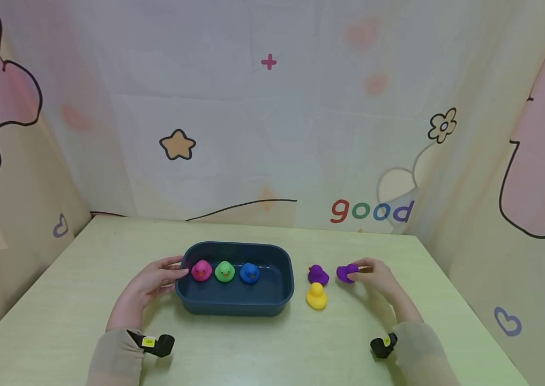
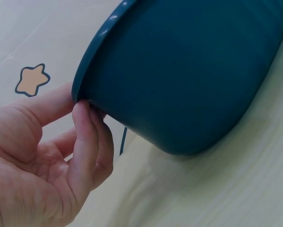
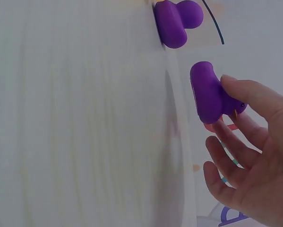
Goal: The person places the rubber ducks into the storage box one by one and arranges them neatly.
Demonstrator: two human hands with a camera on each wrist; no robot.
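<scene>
My left hand (image 1: 158, 279) is at the left end of a dark blue plastic tub (image 1: 233, 310), gripping its rim; the left wrist view shows the fingers (image 2: 84, 146) bent against the rim's underside. Inside the tub a pink rubber duck (image 1: 201, 271), a green one (image 1: 224, 272) and a blue one (image 1: 249, 273) sit in a row. Right of the tub, my right hand (image 1: 375, 274) pinches a purple rubber duck (image 3: 206, 94) between thumb and fingers, tipped on its side in the right wrist view. Another purple duck (image 1: 318, 275) stands just left of it, behind a yellow duck (image 1: 316, 296).
The tub and loose ducks are on a pale wooden table (image 1: 253, 354). A printed cloth backdrop (image 1: 272, 134) rises behind the table's far edge and along both sides. A small black camera (image 1: 158, 344) is strapped to the left wrist, another (image 1: 383, 347) to the right.
</scene>
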